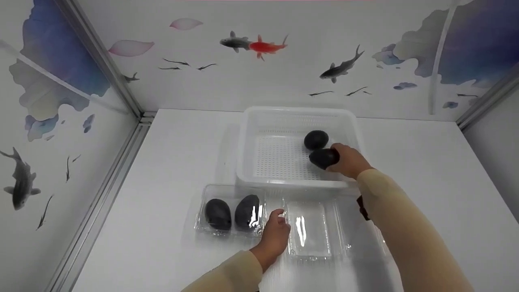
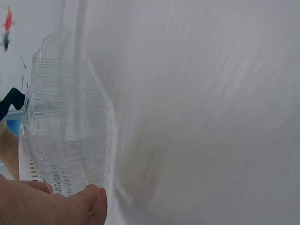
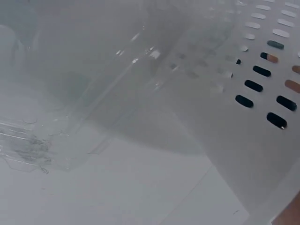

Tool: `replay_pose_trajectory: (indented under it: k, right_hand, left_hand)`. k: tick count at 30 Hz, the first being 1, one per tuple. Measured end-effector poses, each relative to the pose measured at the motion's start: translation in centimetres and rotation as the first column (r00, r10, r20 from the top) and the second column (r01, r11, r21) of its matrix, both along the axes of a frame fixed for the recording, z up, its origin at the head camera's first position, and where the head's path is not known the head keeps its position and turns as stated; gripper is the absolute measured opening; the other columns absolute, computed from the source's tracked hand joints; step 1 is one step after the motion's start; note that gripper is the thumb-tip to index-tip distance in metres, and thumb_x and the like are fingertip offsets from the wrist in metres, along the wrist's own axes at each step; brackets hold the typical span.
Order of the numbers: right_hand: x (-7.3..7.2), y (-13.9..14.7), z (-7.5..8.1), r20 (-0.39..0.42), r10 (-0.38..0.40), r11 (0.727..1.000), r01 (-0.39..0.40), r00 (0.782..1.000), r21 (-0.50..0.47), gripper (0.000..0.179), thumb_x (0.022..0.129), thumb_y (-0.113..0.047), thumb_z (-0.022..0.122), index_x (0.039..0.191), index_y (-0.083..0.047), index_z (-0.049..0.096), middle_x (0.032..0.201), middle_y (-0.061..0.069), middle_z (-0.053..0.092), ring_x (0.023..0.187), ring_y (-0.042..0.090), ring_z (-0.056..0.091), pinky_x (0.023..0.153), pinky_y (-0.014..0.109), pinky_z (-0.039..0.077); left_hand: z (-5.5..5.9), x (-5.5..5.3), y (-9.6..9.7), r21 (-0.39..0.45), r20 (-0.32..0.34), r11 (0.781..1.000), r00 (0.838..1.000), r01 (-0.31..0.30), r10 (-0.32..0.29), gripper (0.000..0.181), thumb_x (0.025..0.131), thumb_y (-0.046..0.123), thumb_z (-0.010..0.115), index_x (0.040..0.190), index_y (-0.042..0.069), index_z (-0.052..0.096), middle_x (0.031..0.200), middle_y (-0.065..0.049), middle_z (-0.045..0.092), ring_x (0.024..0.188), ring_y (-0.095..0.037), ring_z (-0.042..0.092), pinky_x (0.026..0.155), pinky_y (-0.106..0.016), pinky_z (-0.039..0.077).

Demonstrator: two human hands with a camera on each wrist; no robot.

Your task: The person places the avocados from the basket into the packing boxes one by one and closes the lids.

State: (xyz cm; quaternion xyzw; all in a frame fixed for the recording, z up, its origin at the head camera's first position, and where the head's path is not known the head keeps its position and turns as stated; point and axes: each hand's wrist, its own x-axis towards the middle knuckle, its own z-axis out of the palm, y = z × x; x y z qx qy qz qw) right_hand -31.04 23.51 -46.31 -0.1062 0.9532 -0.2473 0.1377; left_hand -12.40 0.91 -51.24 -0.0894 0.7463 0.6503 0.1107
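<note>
Back wall (image 1: 284,87): white panel, printed with grey fish (image 1: 340,70), one red fish (image 1: 267,47), pink petals (image 1: 131,48) and a blue-violet wash (image 1: 482,44) towards the upper right. Left wall (image 1: 61,202): white, similar print. Right wall (image 1: 494,138): plain grey where visible. Metal profiles (image 1: 102,56) line both rear corners; a metal rail (image 1: 104,202) runs along the left edge of the white tabletop (image 1: 438,182). Pale straight bands (image 1: 442,56) cross the printed washes. Lighting: subdued, diffuse; shadows on the tabletop soft-edged
</note>
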Motion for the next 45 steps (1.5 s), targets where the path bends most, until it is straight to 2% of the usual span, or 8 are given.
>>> replay_pose_trajectory:
  k: [4, 9, 16, 21, 27, 39, 45]
  right_hand:
    - [0.6, 0.3, 1.3, -0.025, 0.011, 0.999, -0.012, 1.000, -0.048, 0.067, 0.080, -0.014, 0.077, 0.136, 0.004, 0.044, 0.133, 0.025, 0.051, 0.121, 0.041, 0.048, 0.102, 0.056, 0.036]
    - [1.5, 0.5, 2.2, -0.033, 0.022, 0.997, -0.024, 0.999, -0.080, 0.069, 0.080, -0.015, 0.077, 0.138, 0.002, 0.043, 0.136, 0.024, 0.050, 0.123, 0.039, 0.047, 0.104, 0.055, 0.035]
    - [3.0, 1.3, 3.0, -0.057, 0.013, 0.995, -0.019, 0.998, -0.103, 0.073, 0.082, -0.015, 0.077, 0.141, 0.003, 0.039, 0.140, 0.023, 0.046, 0.126, 0.038, 0.045, 0.105, 0.054, 0.035]
    - [4.3, 1.7, 3.6, -0.083, 0.009, 0.991, -0.020, 0.997, -0.132, 0.071, 0.082, -0.015, 0.077, 0.140, 0.000, 0.041, 0.139, 0.021, 0.047, 0.122, 0.036, 0.047, 0.101, 0.053, 0.037]
    - [5.6, 2.0, 4.3, -0.129, 0.011, 0.990, -0.029, 0.992, -0.140, 0.069, 0.080, -0.017, 0.079, 0.137, -0.001, 0.044, 0.136, 0.021, 0.050, 0.117, 0.037, 0.049, 0.098, 0.054, 0.040]
    - [8.5, 2.1, 4.7, -0.157, 0.028, 0.989, -0.050, 0.987, -0.138, 0.067, 0.079, -0.014, 0.079, 0.136, -0.001, 0.046, 0.136, 0.020, 0.051, 0.120, 0.038, 0.049, 0.100, 0.054, 0.039]
    - [10.0, 1.9, 4.7, -0.178, 0.041, 0.984, -0.070, 0.983, -0.163, 0.066, 0.078, -0.013, 0.080, 0.134, 0.000, 0.048, 0.134, 0.019, 0.052, 0.123, 0.035, 0.049, 0.103, 0.053, 0.037]
  left_hand:
    - [0.0, 0.1, 0.0, -0.010, -0.014, 1.000, 1.000, -0.002, 0.002, 0.045, 0.087, 0.001, 0.050, 0.132, -0.005, 0.042, 0.116, -0.025, 0.056, 0.108, -0.038, 0.056, 0.090, -0.048, 0.047]
    - [-0.2, 0.0, -0.2, -0.022, -0.021, 1.000, 1.000, -0.002, 0.002, 0.044, 0.087, 0.000, 0.050, 0.131, -0.005, 0.043, 0.116, -0.026, 0.056, 0.109, -0.040, 0.056, 0.090, -0.048, 0.047]
    - [-0.1, -0.1, -0.3, -0.008, -0.004, 0.999, 0.999, 0.043, -0.043, 0.044, 0.091, 0.002, 0.047, 0.134, -0.003, 0.040, 0.123, -0.027, 0.053, 0.116, -0.041, 0.051, 0.095, -0.051, 0.043]
    - [-0.1, -0.1, -0.1, -0.025, -0.032, 1.000, 0.999, 0.019, -0.020, 0.044, 0.088, 0.001, 0.049, 0.131, -0.005, 0.043, 0.117, -0.028, 0.055, 0.111, -0.040, 0.054, 0.093, -0.050, 0.045]
    - [-0.2, 0.0, 0.0, -0.017, -0.036, 1.000, 0.999, 0.006, -0.007, 0.042, 0.087, 0.000, 0.049, 0.129, -0.006, 0.044, 0.115, -0.028, 0.056, 0.106, -0.039, 0.056, 0.091, -0.049, 0.046]
    - [0.0, 0.1, 0.0, -0.034, -0.031, 0.999, 0.999, 0.022, -0.023, 0.042, 0.088, 0.002, 0.049, 0.129, -0.005, 0.044, 0.114, -0.027, 0.057, 0.105, -0.038, 0.057, 0.090, -0.048, 0.046]
    - [-0.1, -0.1, 0.2, -0.029, 0.020, 0.999, 1.000, 0.022, -0.021, 0.044, 0.090, 0.003, 0.048, 0.133, -0.004, 0.042, 0.119, -0.025, 0.055, 0.112, -0.039, 0.055, 0.093, -0.048, 0.045]
